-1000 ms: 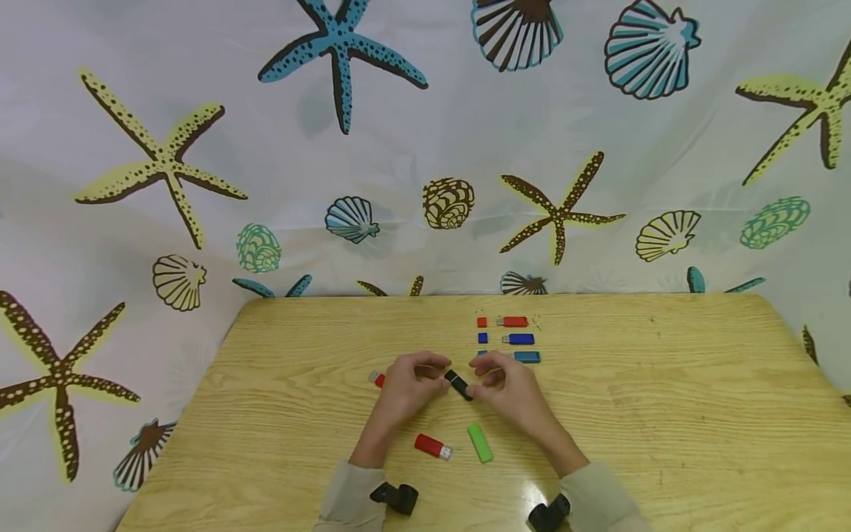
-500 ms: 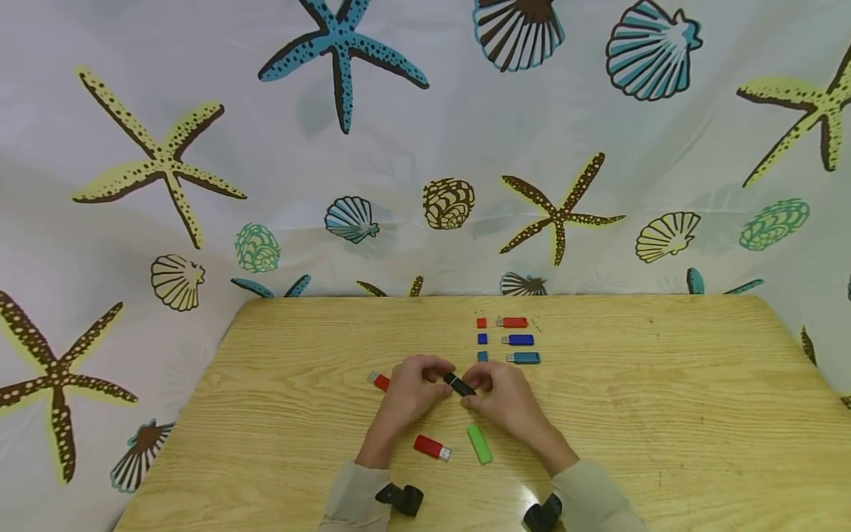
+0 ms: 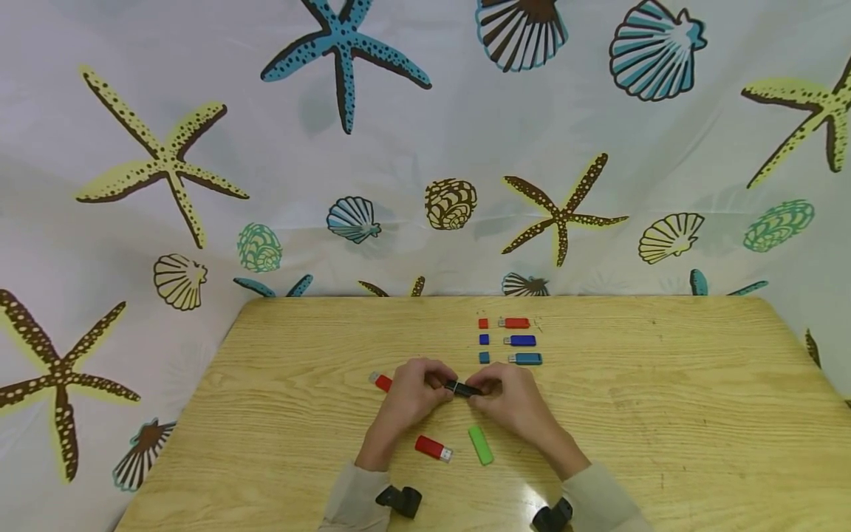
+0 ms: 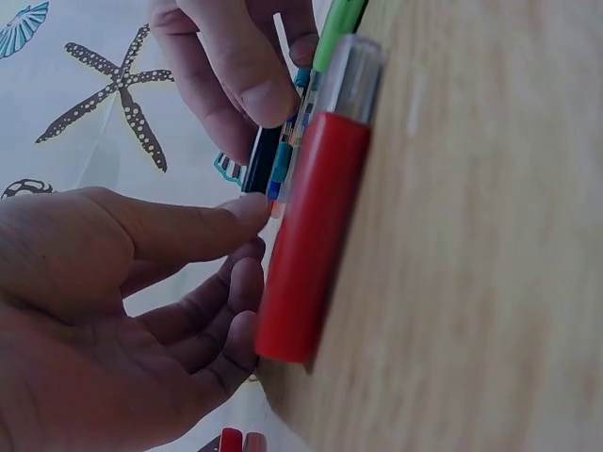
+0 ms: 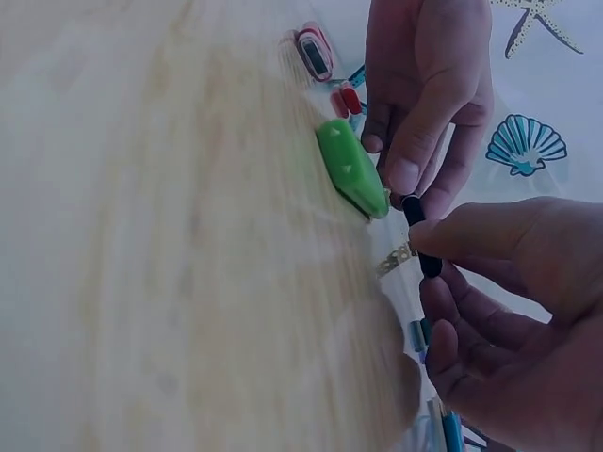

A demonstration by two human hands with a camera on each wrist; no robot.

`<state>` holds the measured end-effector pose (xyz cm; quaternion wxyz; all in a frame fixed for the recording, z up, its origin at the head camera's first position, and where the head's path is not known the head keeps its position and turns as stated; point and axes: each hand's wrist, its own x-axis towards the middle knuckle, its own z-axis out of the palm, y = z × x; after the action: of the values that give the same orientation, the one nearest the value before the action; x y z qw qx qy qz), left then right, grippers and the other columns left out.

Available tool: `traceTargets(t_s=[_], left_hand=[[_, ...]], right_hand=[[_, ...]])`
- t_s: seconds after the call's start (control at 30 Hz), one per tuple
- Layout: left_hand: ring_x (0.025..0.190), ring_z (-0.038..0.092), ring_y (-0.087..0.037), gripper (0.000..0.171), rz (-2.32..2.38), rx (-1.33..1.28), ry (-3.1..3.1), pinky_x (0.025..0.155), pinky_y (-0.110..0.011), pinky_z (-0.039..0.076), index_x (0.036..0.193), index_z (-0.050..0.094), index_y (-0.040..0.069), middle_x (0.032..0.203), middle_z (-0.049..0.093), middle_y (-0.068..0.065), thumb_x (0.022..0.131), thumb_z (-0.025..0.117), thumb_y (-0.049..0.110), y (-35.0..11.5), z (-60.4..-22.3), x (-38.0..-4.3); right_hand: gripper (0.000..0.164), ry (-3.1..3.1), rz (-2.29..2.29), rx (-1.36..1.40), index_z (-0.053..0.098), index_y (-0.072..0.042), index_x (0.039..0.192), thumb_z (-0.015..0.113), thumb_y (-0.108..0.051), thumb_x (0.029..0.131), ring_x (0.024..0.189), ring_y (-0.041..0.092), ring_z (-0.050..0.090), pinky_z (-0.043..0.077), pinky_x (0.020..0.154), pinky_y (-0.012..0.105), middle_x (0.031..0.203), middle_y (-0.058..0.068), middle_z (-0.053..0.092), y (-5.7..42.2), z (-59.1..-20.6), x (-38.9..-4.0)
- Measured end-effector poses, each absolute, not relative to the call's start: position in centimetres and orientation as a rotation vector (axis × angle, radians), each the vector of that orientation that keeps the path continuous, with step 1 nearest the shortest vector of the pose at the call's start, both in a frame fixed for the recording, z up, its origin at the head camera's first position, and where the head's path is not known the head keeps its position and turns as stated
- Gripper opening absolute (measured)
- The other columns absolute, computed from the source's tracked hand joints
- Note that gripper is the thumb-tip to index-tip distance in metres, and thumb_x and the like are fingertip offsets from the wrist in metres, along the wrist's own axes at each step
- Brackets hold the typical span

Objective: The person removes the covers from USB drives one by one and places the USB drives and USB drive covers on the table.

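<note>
A black USB stick [image 3: 463, 389] is held between both hands above the table. My left hand [image 3: 414, 393] pinches its left end between thumb and fingers, while the right hand [image 3: 513, 399] grips the other end. A pale line crosses the stick near the left fingertips. In the right wrist view, the black stick [image 5: 428, 254] passes from one hand's fingertips to the other's. Closer to me lie a red USB stick [image 3: 433, 448] with its plug bare and a green USB stick [image 3: 480, 445]. Another red USB stick [image 3: 382, 382] is partly hidden behind the left hand.
Beyond the hands, red [image 3: 516, 323], blue [image 3: 522, 340] and teal USB sticks [image 3: 528, 359] lie in a column. Their matching caps, red [image 3: 483, 324], blue [image 3: 484, 339] and teal [image 3: 484, 357], sit to the left. A patterned cloth [image 3: 412, 148] hangs behind the wooden table [image 3: 665, 414].
The black USB stick has turned from a steep slant to nearly level. The right hand's fingers have closed round its right end, and the left fingers have come together on the left end.
</note>
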<state>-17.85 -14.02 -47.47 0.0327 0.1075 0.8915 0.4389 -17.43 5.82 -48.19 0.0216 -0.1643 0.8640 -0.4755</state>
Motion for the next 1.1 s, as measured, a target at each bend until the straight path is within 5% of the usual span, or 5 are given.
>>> traceTargets(t_s=[0.73, 1.1], left_hand=[[0.088, 0.07, -0.021, 0.012, 1.64, 0.476, 2.504, 0.084, -0.033, 0.058, 0.104, 0.075, 0.005, 0.101, 0.073, -0.009, 0.092, 0.076, 0.004, -13.7, -46.2, -16.9], [0.087, 0.071, -0.019, 0.01, 1.683, 0.497, 2.444, 0.08, -0.027, 0.058, 0.104, 0.075, 0.006, 0.098, 0.074, -0.007, 0.094, 0.076, 0.008, -12.8, -45.3, -16.5]], right_hand=[[0.02, 2.563, -1.617, -0.622, 0.078, -0.01, 0.101, 0.078, 0.004, 0.087, 0.089, 0.017, 0.069, 0.059, 0.073, 0.025, 0.1, 0.001, 0.07, 8.4, -45.8, -16.2], [0.019, 2.516, -1.738, -0.595, 0.077, -0.009, 0.104, 0.079, 0.002, 0.088, 0.091, 0.02, 0.069, 0.06, 0.073, 0.028, 0.105, 0.005, 0.073, 9.8, -45.7, -15.6]])
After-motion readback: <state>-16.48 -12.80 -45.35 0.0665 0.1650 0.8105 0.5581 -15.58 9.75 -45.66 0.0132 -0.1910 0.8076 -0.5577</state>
